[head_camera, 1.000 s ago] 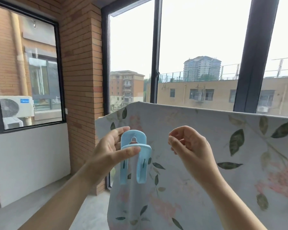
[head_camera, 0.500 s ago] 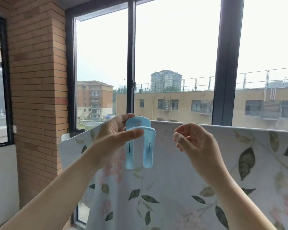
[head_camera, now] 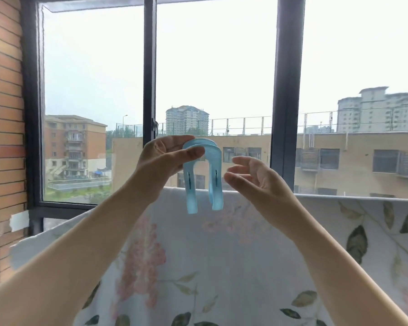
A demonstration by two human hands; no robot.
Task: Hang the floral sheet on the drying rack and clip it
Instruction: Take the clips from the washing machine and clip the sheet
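The floral sheet [head_camera: 222, 255], white with pink flowers and green leaves, hangs over a bar that it hides, its top edge running across the lower half of the view. My left hand [head_camera: 161, 162] pinches the arched top of a large light-blue clip [head_camera: 204, 177], thumb in front and fingers behind. The clip's two jaws are spread apart and point down, their tips just over the sheet's top edge. My right hand [head_camera: 252, 177] hovers beside the clip on the right with loosely curled fingers, holding nothing.
A tall window with dark frames [head_camera: 149, 90] stands right behind the sheet. A brick pillar [head_camera: 3, 137] rises at the left edge. Buildings show outside through the glass.
My left hand has lifted the clip higher, and its jaws have spread wide. My right hand's fingers have loosened. The camera has tilted up and panned right.
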